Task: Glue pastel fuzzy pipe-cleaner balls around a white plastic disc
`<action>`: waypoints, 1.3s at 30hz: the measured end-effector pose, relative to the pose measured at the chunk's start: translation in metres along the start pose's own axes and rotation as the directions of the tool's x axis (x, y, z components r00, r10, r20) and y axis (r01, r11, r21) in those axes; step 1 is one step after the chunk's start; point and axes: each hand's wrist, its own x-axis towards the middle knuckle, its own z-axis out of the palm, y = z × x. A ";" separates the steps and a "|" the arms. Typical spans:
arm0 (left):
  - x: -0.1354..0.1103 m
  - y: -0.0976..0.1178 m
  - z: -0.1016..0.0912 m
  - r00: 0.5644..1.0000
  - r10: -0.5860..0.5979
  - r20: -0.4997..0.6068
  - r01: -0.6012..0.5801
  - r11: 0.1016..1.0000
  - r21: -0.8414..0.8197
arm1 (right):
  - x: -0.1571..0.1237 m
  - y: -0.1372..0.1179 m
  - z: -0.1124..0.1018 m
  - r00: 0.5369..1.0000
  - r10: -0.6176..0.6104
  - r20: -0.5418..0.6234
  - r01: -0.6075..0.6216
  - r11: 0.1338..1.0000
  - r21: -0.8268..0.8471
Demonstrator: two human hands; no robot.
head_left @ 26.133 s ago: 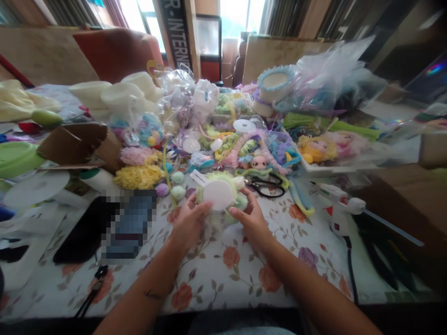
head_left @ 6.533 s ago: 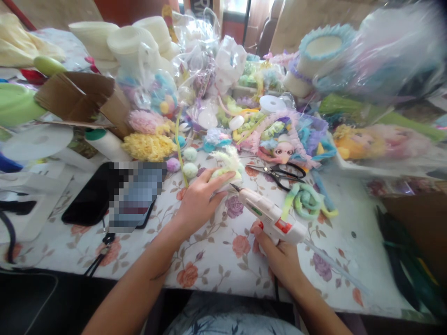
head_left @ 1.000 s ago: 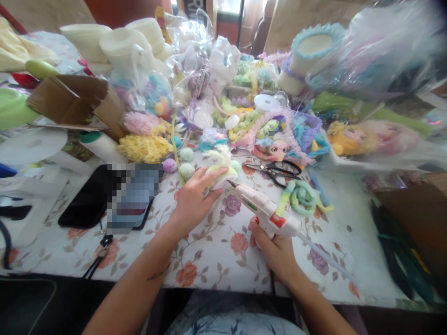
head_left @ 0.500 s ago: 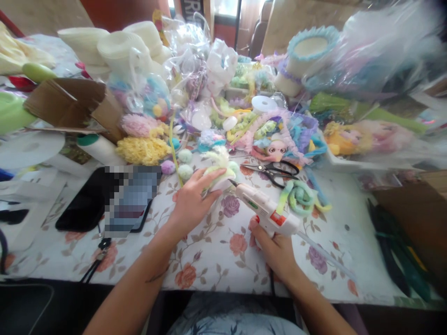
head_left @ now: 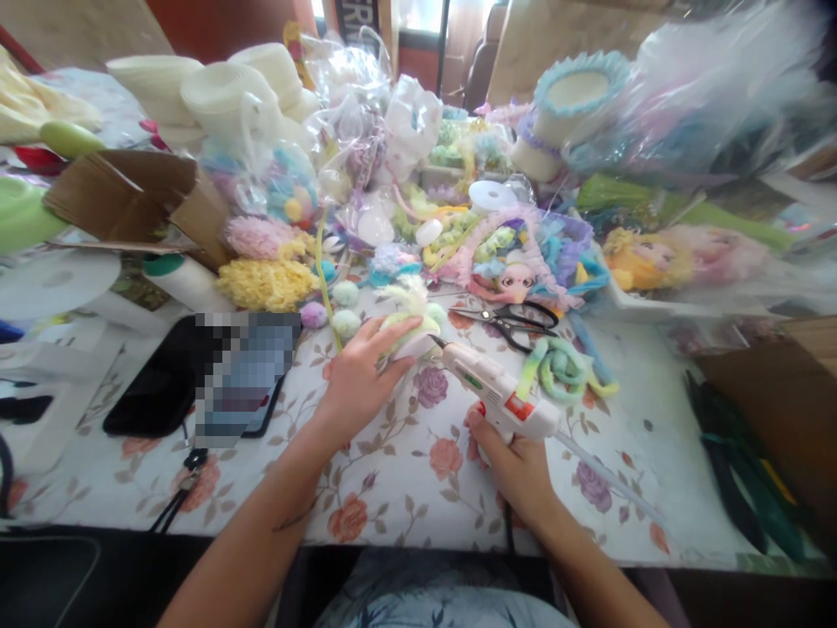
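My left hand (head_left: 366, 371) pinches a small pale yellow-green fluffy piece with a white base (head_left: 411, 324) between thumb and fingers, over the flowered tablecloth (head_left: 385, 471). My right hand (head_left: 513, 453) is wrapped round the handle of a white glue gun (head_left: 490, 379), a clear glue stick (head_left: 608, 480) poking out of its rear. The gun's dark nozzle touches or nearly touches the white base; I cannot tell which. Black-handled scissors (head_left: 506, 324) lie just beyond the gun, and a coiled green-yellow fuzzy strip (head_left: 562, 371) is beside it.
Two phones (head_left: 153, 375) lie at left, near several pom-poms (head_left: 314, 315) and yellow yarn (head_left: 268, 283). Behind are a cardboard box (head_left: 131, 196), plastic-wrapped bundles (head_left: 409, 122) and doll heads (head_left: 516, 283). Green-handled pliers (head_left: 745, 471) are at the right by a brown box (head_left: 798, 375).
Almost nothing differs. Both hands, the glue gun and the fluffy piece keep their places; the view has shifted very slightly.
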 end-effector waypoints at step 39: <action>0.005 -0.008 0.001 0.991 0.005 -0.133 -0.004 1.000 0.010 | 0.058 0.071 -0.197 0.777 -0.063 -0.626 -0.181 0.931 -0.318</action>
